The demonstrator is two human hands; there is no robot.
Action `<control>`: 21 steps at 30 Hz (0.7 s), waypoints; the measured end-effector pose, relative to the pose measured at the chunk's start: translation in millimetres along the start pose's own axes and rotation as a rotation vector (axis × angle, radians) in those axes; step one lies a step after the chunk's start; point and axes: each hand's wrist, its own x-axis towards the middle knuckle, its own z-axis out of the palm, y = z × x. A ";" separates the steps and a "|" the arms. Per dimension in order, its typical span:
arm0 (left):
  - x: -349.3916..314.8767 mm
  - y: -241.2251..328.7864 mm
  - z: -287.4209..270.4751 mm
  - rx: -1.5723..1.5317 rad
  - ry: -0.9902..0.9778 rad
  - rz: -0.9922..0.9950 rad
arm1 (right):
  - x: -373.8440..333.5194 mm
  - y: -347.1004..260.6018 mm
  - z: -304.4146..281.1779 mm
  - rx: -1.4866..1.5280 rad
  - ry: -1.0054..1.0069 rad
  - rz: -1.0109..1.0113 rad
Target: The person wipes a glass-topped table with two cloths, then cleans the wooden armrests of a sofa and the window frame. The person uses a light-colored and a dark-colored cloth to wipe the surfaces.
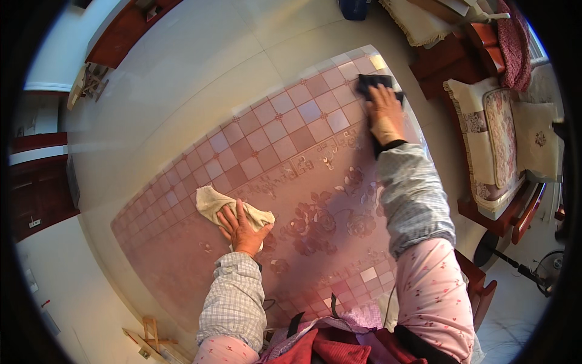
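My left hand [244,233] lies with fingers spread on a crumpled beige cloth [212,202], pressing it to the table. Farther off to the right, my right hand [384,109] is on a dark cloth [368,82] near the table's far right corner. Its fingers bend over the cloth, and part of the cloth is hidden under the palm. Both cloths rest on a pinkish tablecloth [303,182] with a checked border and raised flowers. Grey checked sleeve covers reach over both my forearms.
To the right stands a wooden sofa with a pale patterned cushion [500,139]. A pedestal fan [548,267] is at the lower right. A small wooden stool [91,85] stands at the upper left, and another wooden frame [151,337] at the lower left. A dark blue object [353,8] sits on the tiled floor beyond.
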 end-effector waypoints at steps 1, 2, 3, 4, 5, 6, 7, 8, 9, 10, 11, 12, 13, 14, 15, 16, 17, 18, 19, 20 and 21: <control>-0.1 -0.5 0.9 0.005 -0.002 -0.002 | -6.6 21.2 -6.3 0.011 -0.030 0.053; -0.4 -1.2 1.5 0.013 -0.008 -0.007 | -16.2 29.6 -7.7 0.027 -0.038 0.084; 0.0 -1.6 2.1 0.027 0.003 0.001 | -30.3 25.7 -6.3 0.049 -0.014 0.040; -0.4 -2.0 2.7 0.023 0.009 0.003 | -47.2 11.1 -5.6 0.072 0.017 0.024; 0.2 -2.0 3.1 0.022 0.013 0.002 | -70.8 -9.6 -7.9 0.086 -0.049 -0.071; 0.2 -1.9 3.4 0.023 0.017 0.002 | -100.4 -37.9 -11.3 0.116 -0.043 -0.207; 0.5 -1.5 3.4 0.018 0.026 -0.004 | -127.3 -70.5 -12.8 0.140 -0.144 -0.303; 0.4 -1.0 3.4 0.012 0.022 -0.011 | -155.2 -105.8 -12.0 0.184 -0.284 -0.364; 0.3 -0.5 3.1 0.002 0.022 -0.012 | -184.5 -135.0 -15.9 0.186 -0.417 -0.422; 0.2 0.1 2.4 -0.004 0.033 -0.012 | -204.5 -156.3 -16.8 0.248 -0.468 -0.477; -0.5 0.8 1.9 -0.004 0.032 -0.018 | -213.9 -165.8 -16.3 0.270 -0.434 -0.548; -0.9 1.2 1.1 0.005 0.030 -0.017 | -215.1 -163.0 -14.5 0.323 -0.352 -0.551; -1.7 1.6 0.5 0.012 0.029 -0.015 | -213.8 -150.5 -15.9 0.362 -0.313 -0.561; -1.7 1.8 0.1 0.014 0.041 -0.004 | -204.0 -131.1 -15.7 0.357 -0.356 -0.547; -2.0 1.9 0.1 0.018 0.031 -0.013 | -190.2 -106.3 -15.6 0.413 -0.380 -0.391; -1.8 1.7 0.3 0.016 0.034 -0.013 | -181.2 -70.9 -24.0 0.377 -0.240 -0.339; -1.1 1.6 1.1 0.003 0.048 -0.002 | -171.4 -38.1 -31.1 0.276 -0.147 -0.282; -0.8 1.0 2.0 0.007 0.043 -0.006 | -159.8 -4.6 -39.4 0.156 -0.072 -0.211; 0.7 0.6 3.1 0.001 0.052 0.002 | -152.3 23.3 -47.6 0.118 -0.108 -0.061; 1.3 -0.4 4.2 0.008 0.060 0.001 | -150.4 44.9 -54.5 0.098 -0.041 0.037; 2.6 -1.3 5.3 0.020 0.062 -0.007 | -152.6 58.6 -58.0 0.049 -0.039 0.119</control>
